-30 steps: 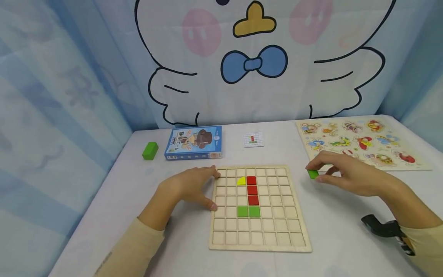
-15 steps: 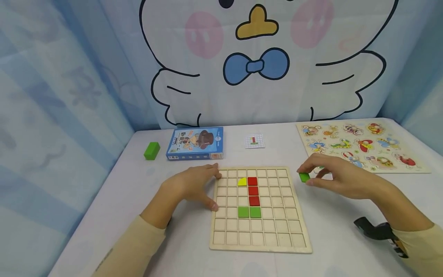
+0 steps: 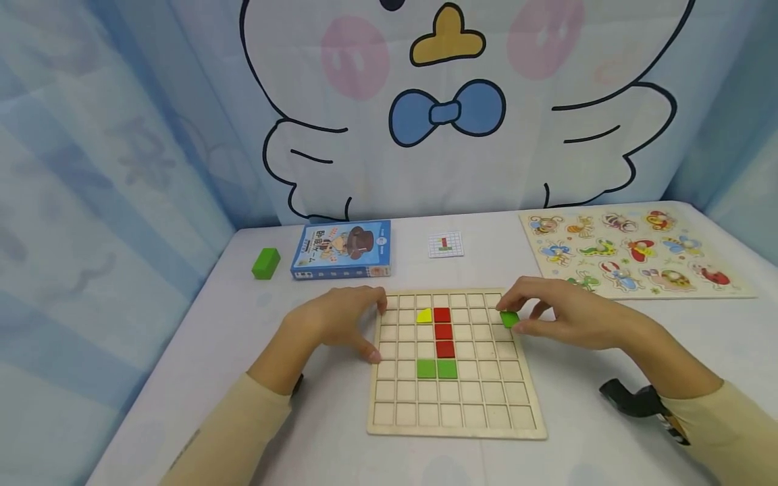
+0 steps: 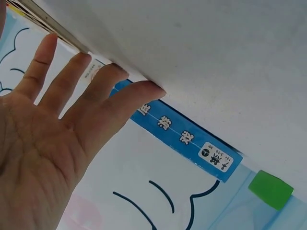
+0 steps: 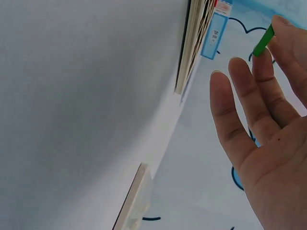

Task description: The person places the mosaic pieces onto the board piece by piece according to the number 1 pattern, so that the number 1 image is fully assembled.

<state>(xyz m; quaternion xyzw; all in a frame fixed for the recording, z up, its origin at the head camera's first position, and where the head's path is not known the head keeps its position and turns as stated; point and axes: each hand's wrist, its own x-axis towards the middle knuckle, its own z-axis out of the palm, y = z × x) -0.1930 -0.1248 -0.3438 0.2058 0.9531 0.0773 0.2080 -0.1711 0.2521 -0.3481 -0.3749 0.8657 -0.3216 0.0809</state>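
Note:
A wooden grid board [image 3: 419, 416] lies on the table in front of me. In its cells sit red square tiles [image 3: 444, 331], two green square tiles [image 3: 427, 368] and a yellow tile [image 3: 424, 315] with one rounded corner. My left hand [image 3: 333, 322] rests against the board's left edge, thumb and fingers spread apart. Above the board's upper right corner, my right hand [image 3: 568, 312] pinches a thin green tile [image 3: 509, 318] between thumb and index finger. The right wrist view shows this green tile [image 5: 263, 41] edge-on, with the other fingers held away from it.
A blue game box [image 3: 342, 249] stands behind the board, and left of it is a green block [image 3: 266, 264]. A small pattern card [image 3: 446, 245] lies at the back. An insect picture puzzle [image 3: 632, 253] occupies the back right.
My right hand has moved left with the green tile, from beside the insect puzzle to over the grid board's right edge. The left hand has stayed at the board's left edge.

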